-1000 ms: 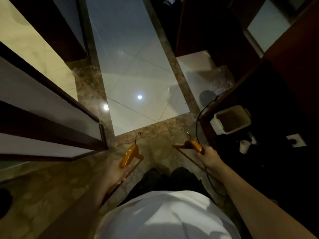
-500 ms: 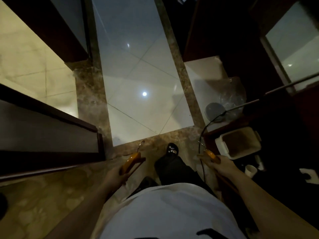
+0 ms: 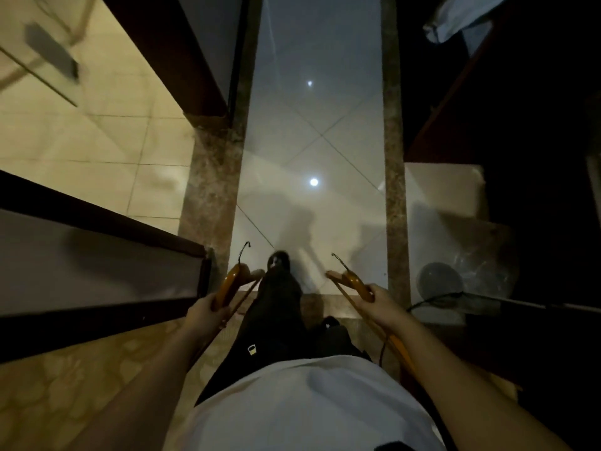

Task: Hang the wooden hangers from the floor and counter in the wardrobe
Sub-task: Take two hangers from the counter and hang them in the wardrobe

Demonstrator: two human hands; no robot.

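I carry two orange-brown wooden hangers with dark metal hooks, one in each hand, low in front of my waist. My left hand grips the left hanger by its shoulder, hook pointing forward and up. My right hand grips the right hanger near its neck, and its far arm runs back under my forearm. Both hangers hang above the floor, either side of my forward leg. The wardrobe rail is not in view.
A glossy white tiled corridor with brown marble borders runs ahead. A dark-framed door panel stands at the left. Dark wooden cabinetry fills the right, with clear plastic wrap and a round grey object on the floor beside a black cable.
I have stepped forward along the corridor with one foot out ahead. The white box and cup on the right have dropped out of view. Both hands still hold their hangers.
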